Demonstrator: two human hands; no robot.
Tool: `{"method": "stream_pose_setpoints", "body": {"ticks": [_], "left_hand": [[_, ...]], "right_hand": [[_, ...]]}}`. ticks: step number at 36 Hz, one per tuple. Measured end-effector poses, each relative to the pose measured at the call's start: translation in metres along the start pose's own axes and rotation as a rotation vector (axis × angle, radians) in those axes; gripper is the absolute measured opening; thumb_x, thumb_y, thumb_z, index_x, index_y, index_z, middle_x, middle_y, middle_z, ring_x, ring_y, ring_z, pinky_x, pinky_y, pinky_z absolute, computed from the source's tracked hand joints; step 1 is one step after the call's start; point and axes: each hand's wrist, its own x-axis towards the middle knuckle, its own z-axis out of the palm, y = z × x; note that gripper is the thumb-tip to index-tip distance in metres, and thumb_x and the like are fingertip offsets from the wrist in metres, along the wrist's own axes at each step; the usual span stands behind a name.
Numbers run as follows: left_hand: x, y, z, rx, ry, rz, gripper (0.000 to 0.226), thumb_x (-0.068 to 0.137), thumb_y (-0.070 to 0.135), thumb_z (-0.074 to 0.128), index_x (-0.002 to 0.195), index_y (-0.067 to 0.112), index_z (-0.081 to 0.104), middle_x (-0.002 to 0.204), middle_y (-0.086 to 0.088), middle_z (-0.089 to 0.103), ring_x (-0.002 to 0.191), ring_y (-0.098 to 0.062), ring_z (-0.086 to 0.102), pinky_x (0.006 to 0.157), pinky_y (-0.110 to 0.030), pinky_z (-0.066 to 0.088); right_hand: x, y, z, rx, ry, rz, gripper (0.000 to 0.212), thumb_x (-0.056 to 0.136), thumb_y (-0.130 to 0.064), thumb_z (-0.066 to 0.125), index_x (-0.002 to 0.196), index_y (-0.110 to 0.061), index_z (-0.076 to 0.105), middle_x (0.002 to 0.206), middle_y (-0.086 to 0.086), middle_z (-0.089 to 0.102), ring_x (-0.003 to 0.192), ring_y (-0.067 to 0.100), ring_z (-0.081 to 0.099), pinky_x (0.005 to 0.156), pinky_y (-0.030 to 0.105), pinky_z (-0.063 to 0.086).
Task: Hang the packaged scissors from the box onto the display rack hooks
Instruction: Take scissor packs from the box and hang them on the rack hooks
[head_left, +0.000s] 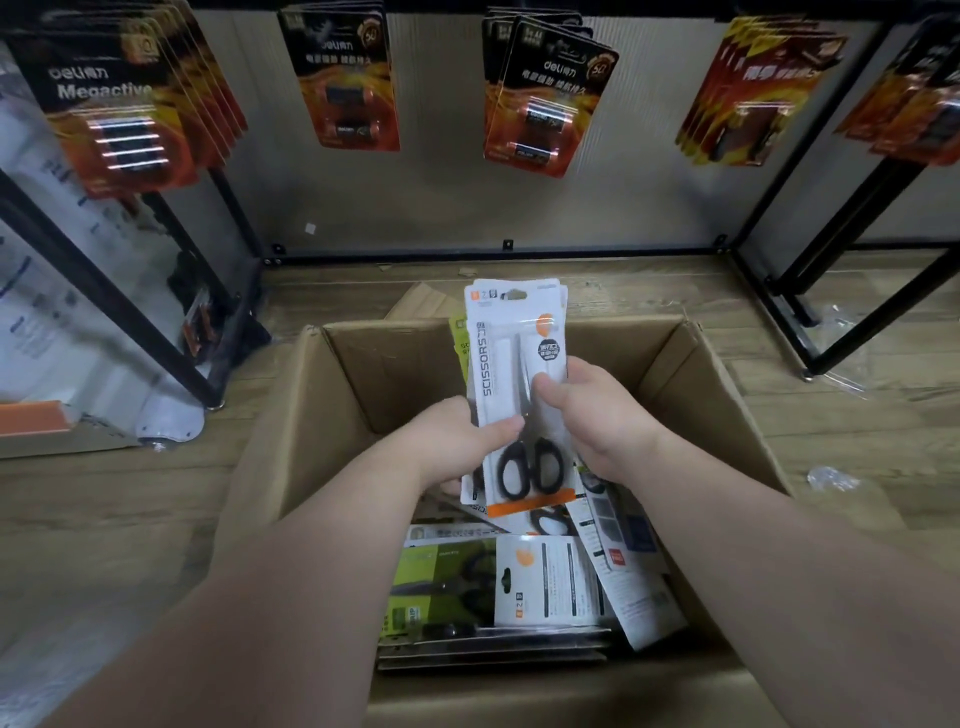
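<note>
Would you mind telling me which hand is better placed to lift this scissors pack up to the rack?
Probably the right hand: it pinches the scissors pack higher up, nearer the hang hole at its top, while the left hand holds lower, beside the black handles. Both grip it above the box.

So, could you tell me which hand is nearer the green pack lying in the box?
Left. The left hand is above the green pack, gripping the scissors pack; the right hand grips its far edge, farther right.
</note>
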Motion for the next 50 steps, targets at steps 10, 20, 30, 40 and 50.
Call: {"method": "stream_pose_setpoints", "body": {"ticks": [10,20,30,40,50], "left_hand": [[-0.001,-0.004,-0.009,-0.135,0.000,-0.052,0.023,0.093,0.026,0.069,0.114,0.031,0.061,0.101,0.000,0.076,0.088,-0.020,0.075,0.073,-0.046,0.063],[-0.006,0.008,-0.017,-0.169,0.013,-0.080,0.035,0.091,0.018,0.072,0.121,0.028,0.056,0.107,-0.001,0.074,0.090,-0.021,0.075,0.072,-0.047,0.063],[-0.107,0.108,-0.066,-0.137,0.105,-0.105,0.033,0.088,0.021,0.074,0.113,0.038,0.060,0.105,0.011,0.073,0.094,-0.012,0.072,0.087,-0.044,0.059],[-0.260,0.307,-0.141,-0.181,0.099,0.065,0.042,0.082,0.006,0.079,0.112,0.031,0.062,0.075,0.035,0.069,0.075,0.023,0.061,0.064,-0.002,0.043],[-0.366,0.493,-0.222,-0.012,0.119,0.243,0.033,0.081,0.011,0.077,0.106,0.032,0.073,0.099,0.020,0.076,0.098,0.003,0.069,0.077,-0.011,0.048]], "right_hand": [[0.005,0.002,0.009,0.055,-0.026,0.002,0.026,0.101,-0.005,0.048,0.124,-0.012,0.058,0.115,0.009,0.072,0.105,0.028,0.070,0.096,0.051,0.053],[0.000,-0.008,0.008,-0.084,-0.010,0.030,0.026,0.099,-0.019,0.053,0.123,-0.026,0.059,0.116,-0.003,0.072,0.109,0.021,0.067,0.098,0.051,0.052],[-0.080,-0.138,0.033,-0.085,0.002,0.098,0.026,0.097,-0.015,0.053,0.115,-0.030,0.064,0.108,-0.008,0.074,0.103,0.014,0.070,0.095,0.044,0.054],[-0.192,-0.352,0.054,-0.041,0.133,0.175,0.043,0.071,-0.042,0.057,0.106,-0.021,0.067,0.096,0.001,0.076,0.083,0.021,0.075,0.076,0.042,0.061],[-0.275,-0.568,0.055,-0.127,0.300,-0.006,0.013,0.092,-0.026,0.056,0.097,-0.019,0.066,0.090,-0.009,0.073,0.091,0.005,0.068,0.082,0.024,0.053]]}}
